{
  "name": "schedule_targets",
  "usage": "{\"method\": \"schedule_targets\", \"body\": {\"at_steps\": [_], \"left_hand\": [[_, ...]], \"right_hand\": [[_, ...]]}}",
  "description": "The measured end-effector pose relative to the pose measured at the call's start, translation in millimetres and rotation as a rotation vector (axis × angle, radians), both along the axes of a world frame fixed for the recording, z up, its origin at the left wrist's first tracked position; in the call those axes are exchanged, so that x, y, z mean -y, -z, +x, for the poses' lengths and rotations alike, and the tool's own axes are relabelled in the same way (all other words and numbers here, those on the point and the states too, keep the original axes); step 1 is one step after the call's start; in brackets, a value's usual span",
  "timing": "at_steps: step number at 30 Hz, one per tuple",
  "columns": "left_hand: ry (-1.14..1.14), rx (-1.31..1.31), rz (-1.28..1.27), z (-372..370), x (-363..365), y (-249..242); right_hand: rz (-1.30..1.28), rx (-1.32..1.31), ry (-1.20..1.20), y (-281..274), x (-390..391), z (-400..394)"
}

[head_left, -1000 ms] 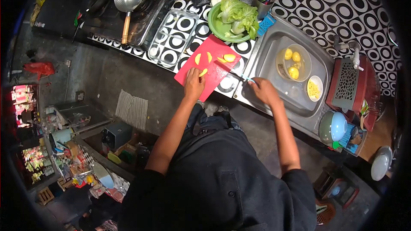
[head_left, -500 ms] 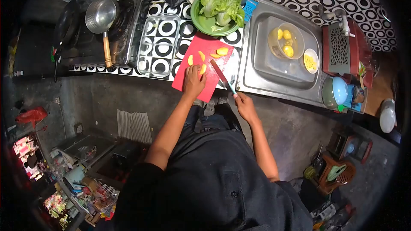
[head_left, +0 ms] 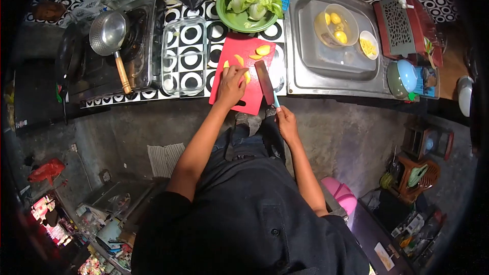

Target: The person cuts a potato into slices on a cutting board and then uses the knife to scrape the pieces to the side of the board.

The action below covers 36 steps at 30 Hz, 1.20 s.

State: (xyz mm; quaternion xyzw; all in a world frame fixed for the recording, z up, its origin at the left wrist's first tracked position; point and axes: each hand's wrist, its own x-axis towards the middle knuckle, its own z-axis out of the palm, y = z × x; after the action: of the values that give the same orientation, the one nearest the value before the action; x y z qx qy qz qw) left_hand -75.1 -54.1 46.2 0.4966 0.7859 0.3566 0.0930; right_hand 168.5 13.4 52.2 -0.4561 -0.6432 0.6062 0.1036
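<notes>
My left hand (head_left: 232, 88) rests over the red cutting board (head_left: 253, 103), its fingers closed on a yellow potato wedge (head_left: 247, 77). In my right hand (head_left: 287, 124) is a knife (head_left: 265, 82), gripped by its light blue handle. The broad blade lies just right of the held wedge, apart from it and pointing away from me. Further up the board are a larger potato piece (head_left: 263, 50) and several wedges, one of them a thin wedge (head_left: 239, 59). My left fingers partly cover another wedge at the board's left side.
Leafy greens fill a green bowl (head_left: 224, 19) behind the board. Left stand a glass dish (head_left: 166, 71) and a stove with a strainer ladle (head_left: 108, 31). In the sink (head_left: 333, 86) are a tub (head_left: 322, 31) of whole potatoes and a small bowl (head_left: 374, 55) of cut pieces.
The knife has turned so that more of its broad blade shows. My left fingers have shifted over the wedge. The whole view has moved slightly.
</notes>
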Motion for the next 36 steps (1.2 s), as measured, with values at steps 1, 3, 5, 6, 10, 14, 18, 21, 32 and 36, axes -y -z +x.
{"method": "schedule_targets", "body": {"at_steps": [1,3,5,6,10,14,18,21,32,36], "left_hand": [[0.042,-0.04,-0.004,-5,-1,-1],[0.112,-0.078,-0.034,-12,-4,-1],[0.165,-0.081,-0.085,-19,-9,0],[0.17,-0.1,-0.107,-21,-10,-2],[0.152,-0.166,-0.22,-22,-15,-7],[0.068,-0.241,-0.226,-13,-16,6],[-0.025,-0.131,-0.263,-9,-21,-9],[-0.047,-0.109,-0.141,-11,-33,-6],[0.08,-0.137,-0.191,-27,-113,3],[0.078,-0.147,-0.224,-24,-125,8]], "right_hand": [[-0.007,0.01,0.018,1,2,1],[-0.021,0.031,0.051,3,7,4],[-0.021,0.018,0.079,4,12,7],[-0.02,0.011,0.093,5,14,9],[-0.023,0.0,0.113,4,19,12],[-0.001,-0.018,0.127,3,19,10],[0.049,0.019,0.117,-3,14,5],[0.16,0.081,0.097,-20,6,4],[0.326,0.161,-0.067,-76,-52,38],[0.39,0.147,-0.127,-67,-74,52]]}}
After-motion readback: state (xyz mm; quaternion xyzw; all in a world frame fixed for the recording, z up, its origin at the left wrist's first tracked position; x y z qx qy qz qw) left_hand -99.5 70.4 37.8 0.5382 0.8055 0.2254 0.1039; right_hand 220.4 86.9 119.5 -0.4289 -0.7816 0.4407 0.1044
